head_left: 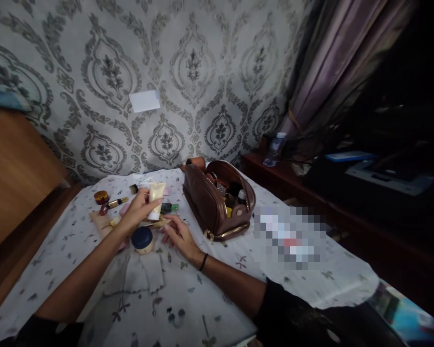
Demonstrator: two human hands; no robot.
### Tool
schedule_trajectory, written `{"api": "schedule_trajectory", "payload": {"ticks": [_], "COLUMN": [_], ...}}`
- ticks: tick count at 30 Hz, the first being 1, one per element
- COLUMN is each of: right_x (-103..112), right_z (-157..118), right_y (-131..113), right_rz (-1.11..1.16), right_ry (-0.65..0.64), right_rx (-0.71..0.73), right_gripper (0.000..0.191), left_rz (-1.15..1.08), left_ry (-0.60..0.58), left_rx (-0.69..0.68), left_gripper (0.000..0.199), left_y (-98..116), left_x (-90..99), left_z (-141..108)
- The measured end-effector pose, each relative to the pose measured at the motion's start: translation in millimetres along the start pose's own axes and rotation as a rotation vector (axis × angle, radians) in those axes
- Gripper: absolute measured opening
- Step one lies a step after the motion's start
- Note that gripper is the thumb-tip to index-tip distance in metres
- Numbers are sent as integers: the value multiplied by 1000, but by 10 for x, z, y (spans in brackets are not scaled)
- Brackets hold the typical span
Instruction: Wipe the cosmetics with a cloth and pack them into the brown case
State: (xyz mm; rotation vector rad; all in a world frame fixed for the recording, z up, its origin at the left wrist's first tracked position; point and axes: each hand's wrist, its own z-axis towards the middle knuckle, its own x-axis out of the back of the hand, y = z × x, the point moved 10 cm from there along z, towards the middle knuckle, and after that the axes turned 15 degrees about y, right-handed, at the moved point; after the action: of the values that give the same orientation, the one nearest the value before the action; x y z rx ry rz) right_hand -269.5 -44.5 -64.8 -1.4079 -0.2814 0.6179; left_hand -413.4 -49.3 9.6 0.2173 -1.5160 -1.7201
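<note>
My left hand (136, 208) grips a pale cream tube (156, 193), held upright with its white cap down. Just to the right, my right hand (181, 236) reaches in low over the cosmetics, its fingers bent and apart beside a thin gold-coloured item (159, 223). Whether the fingertips touch that item, I cannot tell. A jar with a navy lid (142, 237) stands close below both hands. Behind them lies a small dark bottle with a green end (170, 207). The brown cosmetic bag (202, 202) stands unzipped on the right, with several items inside.
On the left lie an amber jar (101, 196), a gold-and-dark tube (117, 202) and a beige pouch-like item (100, 224). Folded white cloth (144, 274) lies in front on the patterned tablecloth (191, 299). A clear bottle (275, 150) stands on the dark ledge behind. Part of the right side is pixelated.
</note>
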Motion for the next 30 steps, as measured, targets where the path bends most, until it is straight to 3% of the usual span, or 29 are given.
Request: {"api": "schedule_trajectory", "payload": {"ticks": [7, 12, 15, 19, 23, 26, 30], "right_x": [6, 15, 15, 8, -4, -33, -82], "right_z": [21, 22, 20, 17, 14, 3, -28], "right_y": [23, 28, 14, 24, 40, 47, 21], "right_rz": [-11, -18, -18, -28, -51, -81, -137], "right_ry": [-13, -16, -16, -18, -27, -52, -90], "right_rx": [11, 23, 26, 6, 8, 21, 65], "right_gripper": [44, 42, 42, 41, 38, 35, 32], "left_rz": [360, 451, 517, 600, 675, 809, 941], "left_ry": [-86, -96, -87, -132, -274, -250, -174], "left_rx": [-108, -119, -131, -167, -212, -282, -284], "left_gripper": [53, 48, 44, 25, 26, 24, 23], "left_y": [-311, -418, -398, -328, -348, -379, -461], "left_x": [130, 251, 419, 740, 932, 1013, 1023], "left_z": [309, 261, 195, -65, -555, -842, -1023]}}
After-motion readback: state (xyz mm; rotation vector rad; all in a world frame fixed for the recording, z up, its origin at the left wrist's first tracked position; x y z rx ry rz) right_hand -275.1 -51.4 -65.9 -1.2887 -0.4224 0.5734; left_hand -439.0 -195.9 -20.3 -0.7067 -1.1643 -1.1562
